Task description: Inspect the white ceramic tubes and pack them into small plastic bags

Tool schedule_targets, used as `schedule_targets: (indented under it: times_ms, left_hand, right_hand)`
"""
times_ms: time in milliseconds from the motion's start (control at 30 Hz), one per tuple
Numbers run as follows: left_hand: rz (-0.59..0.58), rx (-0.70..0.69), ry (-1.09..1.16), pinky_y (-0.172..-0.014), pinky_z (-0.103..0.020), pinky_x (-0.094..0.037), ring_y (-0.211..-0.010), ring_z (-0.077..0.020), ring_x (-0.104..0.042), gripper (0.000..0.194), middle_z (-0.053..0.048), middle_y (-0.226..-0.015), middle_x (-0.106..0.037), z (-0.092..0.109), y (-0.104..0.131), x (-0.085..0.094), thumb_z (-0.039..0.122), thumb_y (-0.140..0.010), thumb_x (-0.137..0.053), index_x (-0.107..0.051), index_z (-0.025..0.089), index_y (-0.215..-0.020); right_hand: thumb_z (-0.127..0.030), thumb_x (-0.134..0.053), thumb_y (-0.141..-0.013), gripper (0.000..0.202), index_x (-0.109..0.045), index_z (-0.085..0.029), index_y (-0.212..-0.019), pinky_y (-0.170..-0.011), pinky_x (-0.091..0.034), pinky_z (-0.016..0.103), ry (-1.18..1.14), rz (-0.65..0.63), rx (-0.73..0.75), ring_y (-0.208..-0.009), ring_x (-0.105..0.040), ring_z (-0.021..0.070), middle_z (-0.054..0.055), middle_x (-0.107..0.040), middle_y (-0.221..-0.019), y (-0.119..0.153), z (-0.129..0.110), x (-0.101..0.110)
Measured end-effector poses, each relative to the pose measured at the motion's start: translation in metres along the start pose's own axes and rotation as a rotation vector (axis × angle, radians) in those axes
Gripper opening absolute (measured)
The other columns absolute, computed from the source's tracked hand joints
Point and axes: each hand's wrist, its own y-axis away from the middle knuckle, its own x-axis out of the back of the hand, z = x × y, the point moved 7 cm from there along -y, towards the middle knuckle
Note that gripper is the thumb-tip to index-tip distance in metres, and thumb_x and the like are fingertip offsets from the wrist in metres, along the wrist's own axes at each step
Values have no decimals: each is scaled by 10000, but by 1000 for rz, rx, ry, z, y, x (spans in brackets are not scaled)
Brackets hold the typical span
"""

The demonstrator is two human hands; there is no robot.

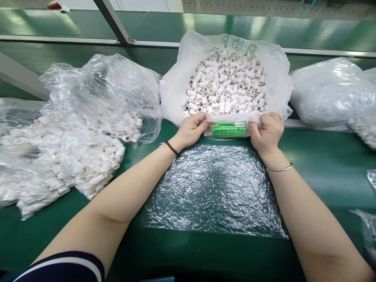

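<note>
A large white plastic bag [173,94] lies open, full of small white pipe fittings [226,86]. My left hand [192,129] grips its near rim on the left, fingers closed over the plastic. On the right, my right hand [267,131] is closed on the same rim. Between both hands a green label [229,129] shows on the folded edge. Below them a clear plastic sheet or flat bag [214,188] is spread on the green surface [182,250].
Clear bags of white fittings [96,168] are heaped at the left. Another filled bag [331,92] sits at the right, with clear plastic pieces [367,227] near the right edge. A metal rail [158,44] and a slanted post [113,19] stand behind.
</note>
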Motion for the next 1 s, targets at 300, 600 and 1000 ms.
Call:
schedule_targets:
  times_ms: [300,600,1000]
  left_hand:
    - [2,4,-4,-651,-263,-479,-689,-138,-604,414,-9,-708,-620,1,0,0,578,-902,-491,-582,178,-844]
    - [-13,24,5,-641,-250,-481,-659,-127,-607,406,-3,-719,-627,2,1,-1,573,-896,-502,-579,177,-850]
    - [-3,31,10,-651,-252,-482,-685,-139,-614,393,-6,-715,-630,0,1,-1,568,-893,-506,-583,185,-848]
  right_hand:
    - [-333,-494,-755,341,-208,-255,-586,-742,-393,382,-2,0,2,-644,-418,198,-23,-277,-554,0,0,-1]
    - [-345,-472,-759,333,-203,-255,-585,-744,-392,380,-10,-20,-17,-634,-409,194,-29,-258,-547,-1,0,-1]
    - [-354,-479,-746,357,-173,-259,-588,-736,-411,385,9,-36,-54,-625,-414,199,-28,-246,-538,-2,1,-2]
